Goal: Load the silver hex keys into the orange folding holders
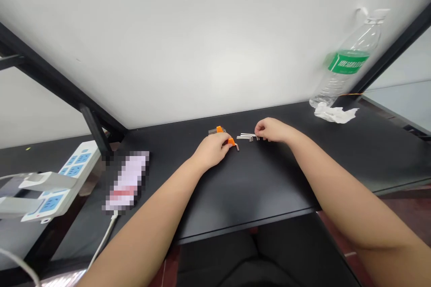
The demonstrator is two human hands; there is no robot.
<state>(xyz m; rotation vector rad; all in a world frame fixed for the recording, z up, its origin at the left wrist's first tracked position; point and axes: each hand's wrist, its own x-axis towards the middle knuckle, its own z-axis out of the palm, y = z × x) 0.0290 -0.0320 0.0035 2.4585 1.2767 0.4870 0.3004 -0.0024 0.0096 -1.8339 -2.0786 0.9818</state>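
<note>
My left hand (212, 149) is closed around an orange hex key holder (231, 141) low over the black tabletop. One short bent key end (237, 147) sticks out from its right side. Just behind those fingers is a second orange piece (219, 129) with several thin metal keys beside it; my hand partly covers it. To the right, several loose L-shaped hex keys (245, 137) lie side by side on the table. The fingertips of my right hand (271, 129) are pinched at the right end of a long hex key (249, 134) among them.
A pixelated phone (126, 184) with a white charging cable (103, 242) lies to the left. Beyond it is a white power strip (69, 179) with plugs. At the back right, a plastic bottle (348, 63) leans on the wall behind a crumpled tissue (335, 113). Black frame bars flank the table.
</note>
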